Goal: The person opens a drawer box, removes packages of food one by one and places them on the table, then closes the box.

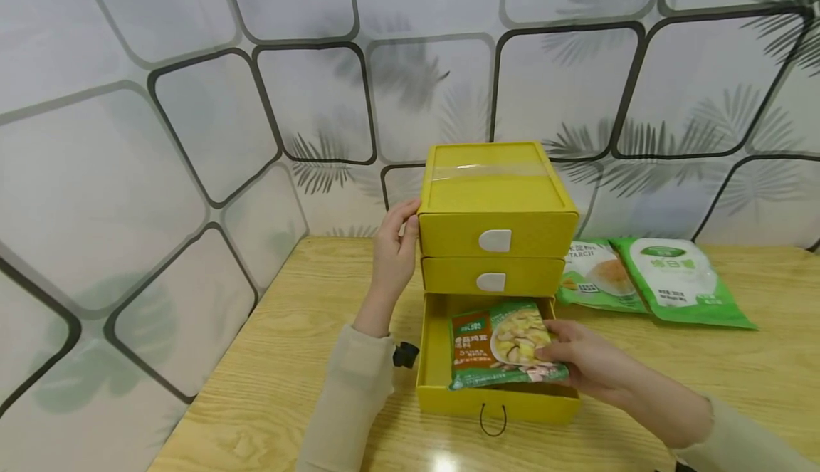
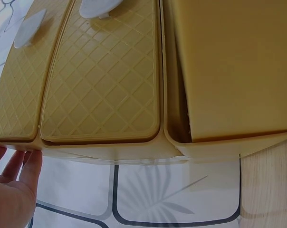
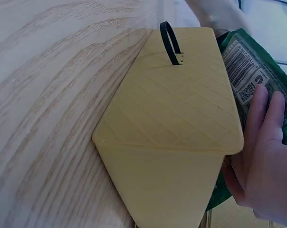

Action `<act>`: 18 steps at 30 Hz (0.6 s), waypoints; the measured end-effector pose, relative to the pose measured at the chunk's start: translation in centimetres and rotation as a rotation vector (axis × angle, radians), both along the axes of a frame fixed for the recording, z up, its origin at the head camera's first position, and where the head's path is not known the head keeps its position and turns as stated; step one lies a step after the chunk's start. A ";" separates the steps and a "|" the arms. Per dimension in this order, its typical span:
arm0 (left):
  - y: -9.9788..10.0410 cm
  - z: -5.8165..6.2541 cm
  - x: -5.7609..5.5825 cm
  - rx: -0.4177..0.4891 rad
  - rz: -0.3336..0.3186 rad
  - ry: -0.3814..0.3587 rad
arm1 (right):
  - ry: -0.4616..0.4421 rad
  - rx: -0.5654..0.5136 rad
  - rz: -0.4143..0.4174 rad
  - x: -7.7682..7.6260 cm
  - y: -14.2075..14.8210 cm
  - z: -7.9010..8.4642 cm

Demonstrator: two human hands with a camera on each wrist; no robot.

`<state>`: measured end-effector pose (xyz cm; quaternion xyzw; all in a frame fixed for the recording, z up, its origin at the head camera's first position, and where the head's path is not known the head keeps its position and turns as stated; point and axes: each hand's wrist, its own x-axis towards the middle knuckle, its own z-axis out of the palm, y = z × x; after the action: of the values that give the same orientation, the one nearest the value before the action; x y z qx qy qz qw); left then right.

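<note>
A yellow three-drawer box point(image 1: 500, 237) stands on the table, its bottom drawer point(image 1: 500, 402) pulled out. My right hand point(image 1: 592, 358) grips the right end of a green and brown food packet point(image 1: 472, 351) over that drawer, thumb on the printed front. In the right wrist view, fingers point(image 3: 257, 111) lie against the barcoded back of the packet point(image 3: 241, 61). My left hand point(image 1: 395, 248) rests against the box's upper left side; in the left wrist view its fingertips point(image 2: 32, 166) touch the edge beside the top drawer. The two upper drawers are closed, with white tabs.
Two green and white bags lie right of the box: a starch bag point(image 1: 602, 280) and another bag point(image 1: 679, 280) beside it. A black loop handle point(image 1: 492, 420) hangs on the drawer front. Behind the wooden table point(image 1: 282, 315) is a patterned curtain point(image 1: 423, 87).
</note>
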<state>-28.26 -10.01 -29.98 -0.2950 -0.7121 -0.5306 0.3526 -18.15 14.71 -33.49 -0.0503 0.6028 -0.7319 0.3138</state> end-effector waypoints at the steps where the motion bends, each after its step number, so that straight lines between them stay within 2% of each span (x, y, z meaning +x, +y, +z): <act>1: 0.0 0.0 0.0 0.000 0.001 0.000 | -0.005 -0.003 0.004 0.1 0.2 0.1; 7: 0.0 0.0 0.1 0.009 -0.011 0.005 | -0.026 -0.037 0.047 0.6 1.4 0.5; 18: 0.0 0.0 0.1 0.009 -0.004 -0.003 | -0.003 -0.101 0.115 1.0 4.0 0.5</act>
<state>-28.19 -9.98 -30.01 -0.2940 -0.7096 -0.5350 0.3520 -17.12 18.71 -32.94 -0.0995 0.5609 -0.7420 0.3535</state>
